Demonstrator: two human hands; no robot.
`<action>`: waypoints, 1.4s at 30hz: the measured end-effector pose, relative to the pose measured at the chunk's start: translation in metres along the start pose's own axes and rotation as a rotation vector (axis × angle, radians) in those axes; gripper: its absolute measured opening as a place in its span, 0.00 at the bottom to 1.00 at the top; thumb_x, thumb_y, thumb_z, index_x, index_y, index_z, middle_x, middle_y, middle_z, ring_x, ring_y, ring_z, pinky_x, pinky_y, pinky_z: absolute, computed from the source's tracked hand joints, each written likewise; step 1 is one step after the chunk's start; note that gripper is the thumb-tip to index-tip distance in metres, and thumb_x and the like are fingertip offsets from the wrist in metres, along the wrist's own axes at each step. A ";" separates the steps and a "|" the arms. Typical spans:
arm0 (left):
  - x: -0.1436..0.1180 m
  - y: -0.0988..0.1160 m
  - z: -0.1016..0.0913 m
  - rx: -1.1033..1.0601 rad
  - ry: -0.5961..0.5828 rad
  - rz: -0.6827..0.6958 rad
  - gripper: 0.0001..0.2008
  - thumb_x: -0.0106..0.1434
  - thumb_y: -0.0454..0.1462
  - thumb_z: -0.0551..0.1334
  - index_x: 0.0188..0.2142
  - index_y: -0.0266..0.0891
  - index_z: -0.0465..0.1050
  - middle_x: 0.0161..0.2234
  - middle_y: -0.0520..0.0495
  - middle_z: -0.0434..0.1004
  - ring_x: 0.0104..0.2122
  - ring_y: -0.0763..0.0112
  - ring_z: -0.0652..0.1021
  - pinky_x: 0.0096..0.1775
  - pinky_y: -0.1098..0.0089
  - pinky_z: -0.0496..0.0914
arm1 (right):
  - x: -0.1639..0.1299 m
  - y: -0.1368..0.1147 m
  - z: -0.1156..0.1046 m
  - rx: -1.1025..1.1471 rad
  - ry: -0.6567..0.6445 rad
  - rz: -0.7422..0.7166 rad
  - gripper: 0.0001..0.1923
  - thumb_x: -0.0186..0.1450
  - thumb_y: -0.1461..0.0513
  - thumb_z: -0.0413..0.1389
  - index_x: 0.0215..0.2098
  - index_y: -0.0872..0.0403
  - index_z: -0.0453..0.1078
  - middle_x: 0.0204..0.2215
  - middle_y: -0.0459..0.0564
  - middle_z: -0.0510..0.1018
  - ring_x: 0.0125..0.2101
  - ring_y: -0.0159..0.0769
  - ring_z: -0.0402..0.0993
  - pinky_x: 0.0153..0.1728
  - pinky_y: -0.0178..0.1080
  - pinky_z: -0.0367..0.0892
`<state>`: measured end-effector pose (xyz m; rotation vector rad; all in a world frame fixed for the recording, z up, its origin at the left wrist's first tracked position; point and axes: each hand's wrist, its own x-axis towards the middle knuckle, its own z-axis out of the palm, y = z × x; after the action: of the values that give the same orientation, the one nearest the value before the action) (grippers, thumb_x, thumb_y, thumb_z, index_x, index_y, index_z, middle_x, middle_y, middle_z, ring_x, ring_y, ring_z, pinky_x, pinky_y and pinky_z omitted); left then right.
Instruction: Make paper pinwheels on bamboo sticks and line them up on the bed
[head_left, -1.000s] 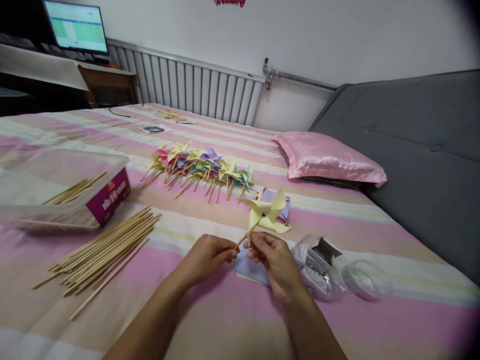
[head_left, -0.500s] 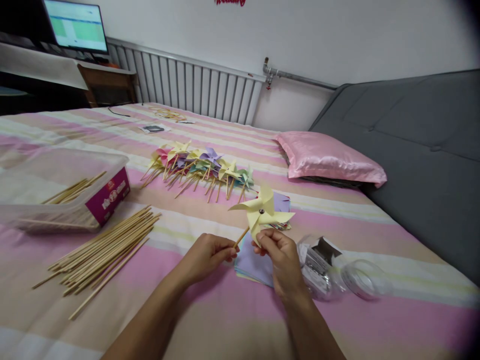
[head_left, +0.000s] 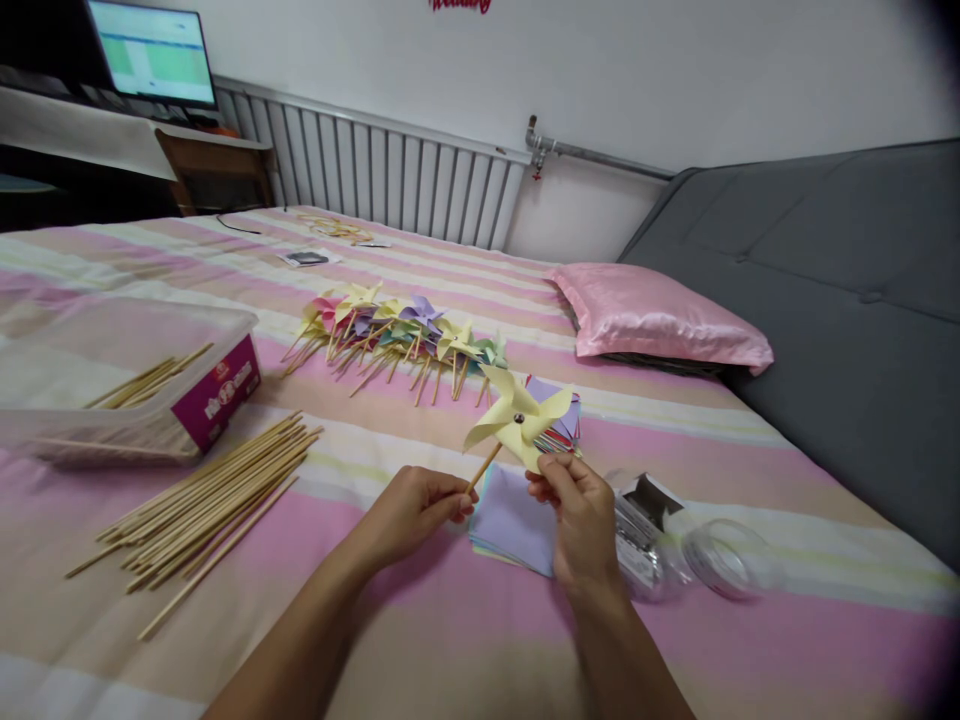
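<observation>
My left hand (head_left: 420,505) pinches the lower end of a thin wooden stick that carries a pale yellow paper pinwheel (head_left: 517,420). My right hand (head_left: 577,510) is raised beside it, its fingertips touching the lower blade of the pinwheel. Under both hands lies a small stack of lilac and pastel paper squares (head_left: 514,520) on the striped bedspread. A row of finished pinwheels in several colours (head_left: 397,335) lies farther back.
A loose bundle of wooden sticks (head_left: 217,500) lies at the left, beside a clear plastic box (head_left: 127,380) with more sticks. A clear jar (head_left: 645,540) and its lid (head_left: 731,560) lie by my right hand. A pink pillow (head_left: 660,320) and grey sofa sit at the right.
The pinwheel has turned on its stick. My right hand moved from the stick below the wheel up and to the right, onto a blade. The left hand stayed put.
</observation>
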<state>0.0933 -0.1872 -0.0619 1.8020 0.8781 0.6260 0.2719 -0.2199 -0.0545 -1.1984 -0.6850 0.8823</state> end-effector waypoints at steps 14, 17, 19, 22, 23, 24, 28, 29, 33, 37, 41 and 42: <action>0.000 -0.002 0.000 -0.033 -0.013 -0.007 0.12 0.60 0.38 0.55 0.28 0.35 0.75 0.25 0.49 0.72 0.28 0.71 0.71 0.32 0.74 0.64 | 0.005 0.001 -0.003 0.053 0.092 -0.051 0.12 0.50 0.56 0.63 0.26 0.56 0.72 0.17 0.43 0.71 0.20 0.29 0.67 0.22 0.32 0.59; 0.000 -0.001 0.000 -0.057 -0.014 -0.011 0.11 0.60 0.37 0.55 0.30 0.35 0.75 0.25 0.49 0.73 0.28 0.71 0.72 0.33 0.73 0.65 | 0.006 0.000 -0.003 0.092 0.112 -0.044 0.15 0.50 0.54 0.63 0.30 0.55 0.72 0.23 0.44 0.74 0.23 0.29 0.69 0.22 0.31 0.59; 0.000 -0.001 0.001 -0.068 -0.012 -0.018 0.11 0.60 0.37 0.55 0.30 0.35 0.75 0.25 0.49 0.73 0.29 0.71 0.72 0.33 0.73 0.65 | 0.006 -0.001 -0.003 0.104 0.114 -0.044 0.16 0.50 0.53 0.63 0.32 0.55 0.72 0.29 0.45 0.75 0.24 0.28 0.69 0.22 0.31 0.59; 0.001 -0.002 0.001 -0.070 -0.009 -0.024 0.11 0.60 0.37 0.55 0.30 0.35 0.75 0.25 0.49 0.73 0.29 0.70 0.73 0.33 0.73 0.65 | 0.006 -0.002 -0.004 0.099 0.121 -0.050 0.17 0.51 0.53 0.62 0.34 0.55 0.73 0.34 0.48 0.76 0.25 0.28 0.69 0.22 0.31 0.59; 0.001 -0.002 0.001 -0.071 -0.009 -0.026 0.11 0.60 0.37 0.55 0.30 0.35 0.75 0.25 0.49 0.73 0.29 0.70 0.73 0.33 0.73 0.65 | 0.006 -0.002 -0.004 0.100 0.124 -0.049 0.16 0.51 0.53 0.62 0.35 0.55 0.73 0.35 0.48 0.76 0.25 0.28 0.69 0.22 0.31 0.59; 0.001 -0.002 0.001 -0.074 -0.007 -0.027 0.11 0.60 0.37 0.55 0.30 0.35 0.76 0.25 0.49 0.73 0.29 0.70 0.73 0.33 0.73 0.65 | 0.006 -0.001 -0.004 0.101 0.127 -0.049 0.16 0.51 0.53 0.62 0.35 0.55 0.73 0.36 0.49 0.76 0.25 0.28 0.69 0.22 0.31 0.60; 0.001 -0.002 0.001 -0.046 -0.016 -0.025 0.11 0.60 0.37 0.55 0.30 0.34 0.76 0.25 0.50 0.73 0.28 0.71 0.72 0.33 0.74 0.64 | 0.007 0.000 -0.004 0.096 0.120 -0.079 0.17 0.52 0.54 0.62 0.37 0.55 0.74 0.37 0.50 0.77 0.32 0.33 0.72 0.26 0.31 0.62; 0.000 -0.001 0.001 -0.023 -0.029 -0.024 0.12 0.60 0.37 0.55 0.29 0.34 0.76 0.24 0.50 0.72 0.27 0.71 0.72 0.32 0.74 0.64 | 0.007 0.000 -0.004 0.107 0.107 -0.083 0.17 0.52 0.55 0.62 0.37 0.55 0.74 0.36 0.50 0.78 0.34 0.35 0.72 0.28 0.32 0.63; -0.001 0.002 0.001 0.076 -0.107 -0.035 0.13 0.60 0.38 0.54 0.27 0.35 0.76 0.22 0.51 0.71 0.25 0.73 0.70 0.29 0.75 0.61 | 0.006 -0.002 -0.004 0.173 0.006 -0.061 0.18 0.51 0.56 0.63 0.38 0.56 0.74 0.33 0.50 0.79 0.34 0.39 0.75 0.34 0.38 0.67; -0.002 0.004 0.000 0.118 -0.128 -0.045 0.14 0.60 0.39 0.54 0.28 0.34 0.76 0.22 0.52 0.70 0.25 0.73 0.68 0.29 0.76 0.59 | 0.005 -0.003 -0.006 0.155 -0.107 -0.086 0.18 0.52 0.57 0.63 0.39 0.57 0.73 0.36 0.52 0.79 0.39 0.42 0.75 0.40 0.42 0.68; -0.002 0.004 0.000 0.144 -0.146 -0.033 0.14 0.60 0.37 0.53 0.27 0.35 0.75 0.21 0.53 0.67 0.24 0.75 0.66 0.28 0.76 0.57 | 0.006 0.003 -0.008 0.088 -0.146 -0.070 0.17 0.53 0.57 0.63 0.39 0.57 0.73 0.37 0.53 0.79 0.39 0.43 0.75 0.40 0.43 0.68; -0.002 0.004 0.000 0.149 -0.150 -0.029 0.14 0.60 0.37 0.53 0.27 0.35 0.75 0.21 0.53 0.66 0.24 0.75 0.66 0.28 0.76 0.57 | 0.006 0.005 -0.008 0.079 -0.139 -0.066 0.17 0.53 0.58 0.63 0.39 0.57 0.73 0.37 0.53 0.79 0.39 0.43 0.75 0.40 0.43 0.68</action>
<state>0.0934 -0.1893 -0.0586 1.9386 0.8662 0.4092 0.2806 -0.2178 -0.0608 -1.0450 -0.7908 0.9349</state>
